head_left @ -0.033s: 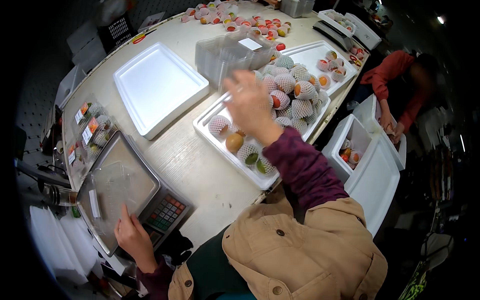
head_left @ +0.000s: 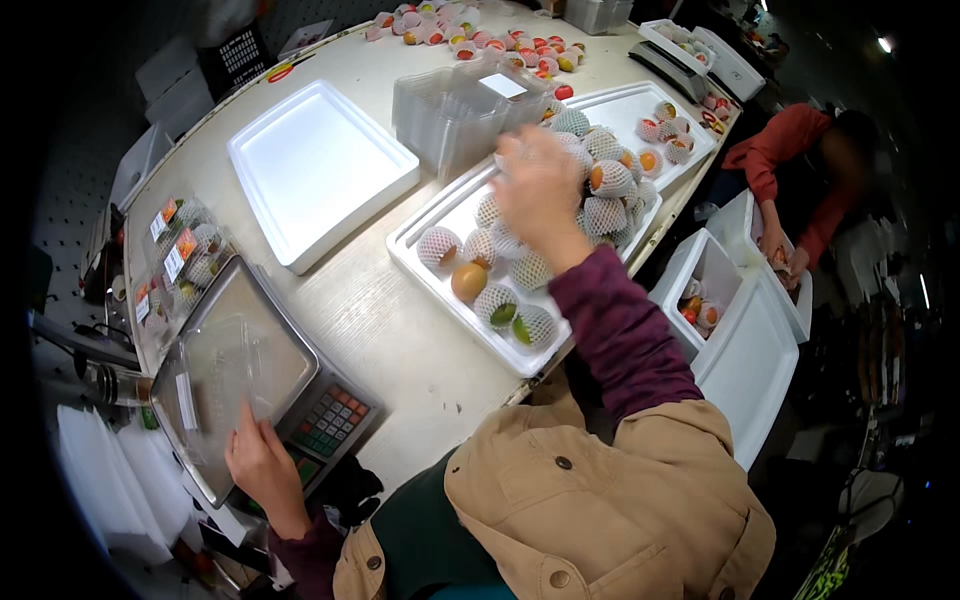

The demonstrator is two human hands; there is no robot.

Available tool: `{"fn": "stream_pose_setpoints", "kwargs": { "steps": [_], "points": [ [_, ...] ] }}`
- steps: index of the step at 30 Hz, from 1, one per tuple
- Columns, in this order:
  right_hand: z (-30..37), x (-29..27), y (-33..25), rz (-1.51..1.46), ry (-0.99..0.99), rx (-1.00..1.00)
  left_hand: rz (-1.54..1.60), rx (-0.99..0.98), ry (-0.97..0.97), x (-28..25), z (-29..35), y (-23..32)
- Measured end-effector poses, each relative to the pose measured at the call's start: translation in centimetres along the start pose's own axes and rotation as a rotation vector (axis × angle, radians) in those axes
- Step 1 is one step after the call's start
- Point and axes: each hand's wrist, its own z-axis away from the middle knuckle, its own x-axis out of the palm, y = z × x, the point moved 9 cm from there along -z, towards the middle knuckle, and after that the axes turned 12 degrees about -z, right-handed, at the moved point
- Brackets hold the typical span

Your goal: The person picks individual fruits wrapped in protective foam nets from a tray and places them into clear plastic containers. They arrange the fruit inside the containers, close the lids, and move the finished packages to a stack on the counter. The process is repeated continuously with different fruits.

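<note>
My left hand (head_left: pixel 262 465) is at the near edge of a clear plastic box (head_left: pixel 215 385), its fingers closed on that edge. The box lies on the metal pan of a weighing scale (head_left: pixel 290 345). Over a white foam tray (head_left: pixel 425 275) on the table, my right hand (head_left: pixel 540 190) is blurred, and its fingers cannot be made out clearly. Around and beneath it lie many fruits in white foam nets (head_left: pixel 605 215), heaped toward the far right of the tray. One bare brownish-orange fruit (head_left: pixel 468 282) sits at the tray's near left.
Nested clear plastic boxes (head_left: pixel 440 125) stand behind the tray. To the left are a white foam lid (head_left: pixel 320 180) and filled, labelled fruit packs (head_left: pixel 185 250). More netted fruits (head_left: pixel 490 45) lie at the back. A person in a red sleeve (head_left: pixel 770 150) works over foam boxes (head_left: pixel 690 270) at right.
My right hand has shifted to the right and slightly down over the tray, uncovering netted fruits on the tray's left side. My left hand stays at the clear box, almost unmoved.
</note>
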Motion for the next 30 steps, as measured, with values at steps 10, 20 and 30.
{"fn": "stream_pose_setpoints", "kwargs": {
  "steps": [10, 20, 30],
  "points": [
    [5.0, -1.4, 10.2, -0.884, -0.068, 0.612, 0.957, 0.199, -0.013, -2.9, -2.9, 10.8],
    [13.5, 4.1, -14.0, -1.342, -0.668, 0.247, 1.997, -0.649, -0.547, 8.6, 3.3, 12.8],
    [16.8, 6.9, -13.3, -1.458, -0.684, 0.518, 2.159, -0.686, -0.674, 8.2, 5.5, 12.5]
  ]
}}
